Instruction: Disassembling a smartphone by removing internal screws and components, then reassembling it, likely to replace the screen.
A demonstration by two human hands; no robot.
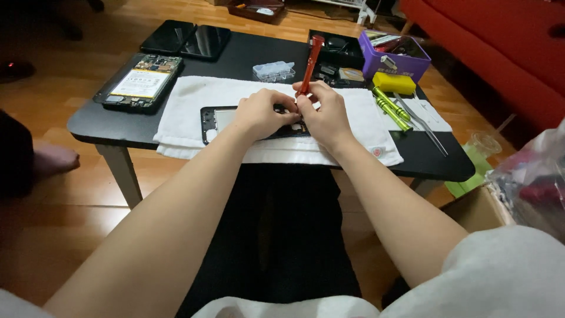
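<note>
Between the two sets of fingers, an opened phone frame (220, 121) lies on a white towel (194, 94) on the black table (88, 121). The right hand (323, 115) has its fingers closed around a red screwdriver (310, 62), tip down at the frame. The left hand (259, 112) rests curled on the frame just beside them; whether it grips anything cannot be told.
</note>
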